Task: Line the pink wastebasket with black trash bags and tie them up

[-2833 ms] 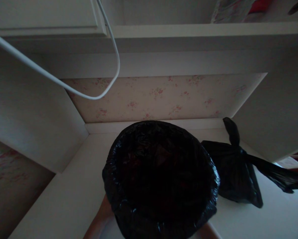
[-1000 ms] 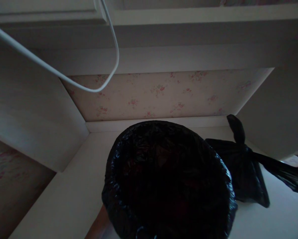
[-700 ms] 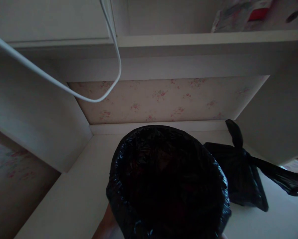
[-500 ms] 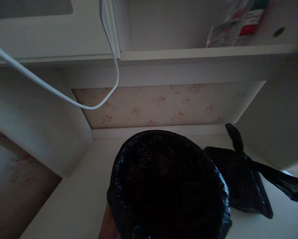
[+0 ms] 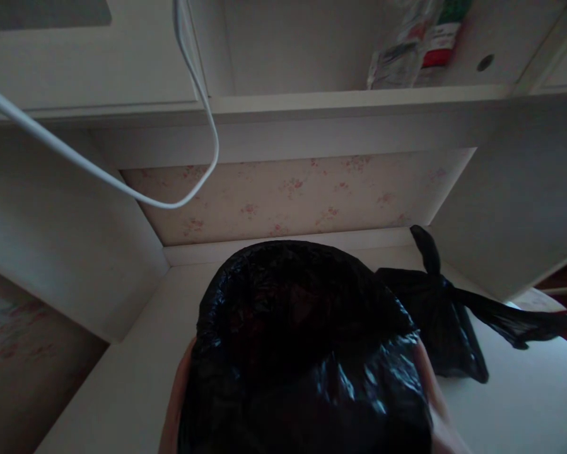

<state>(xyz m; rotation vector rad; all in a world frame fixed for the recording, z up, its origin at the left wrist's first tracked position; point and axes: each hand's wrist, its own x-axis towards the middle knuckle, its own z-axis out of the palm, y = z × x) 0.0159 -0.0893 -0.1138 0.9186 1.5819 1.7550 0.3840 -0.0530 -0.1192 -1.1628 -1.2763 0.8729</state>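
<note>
We have a glossy black plastic bag (image 5: 359,403), opened into a wide round mouth, low in the centre of our view, above the smooth white countertop (image 5: 524,397); we cannot tell whether it rests there. Our left hand (image 5: 176,400) lies against its left side and our right hand (image 5: 432,391) against its right, and the plastic hides most of the fingers, so we cannot tell how tightly they close on it. The inside is too dark for us to make out. Just beyond it to the right, a knotted black plastic bag (image 5: 446,331) with loose ends sits on the countertop. Behind, we see pale pink floral wallpaper (image 5: 283,195) under a white wooden shelf (image 5: 311,103), and a thin white cable (image 5: 167,205) hanging in a loop at upper left.
</note>
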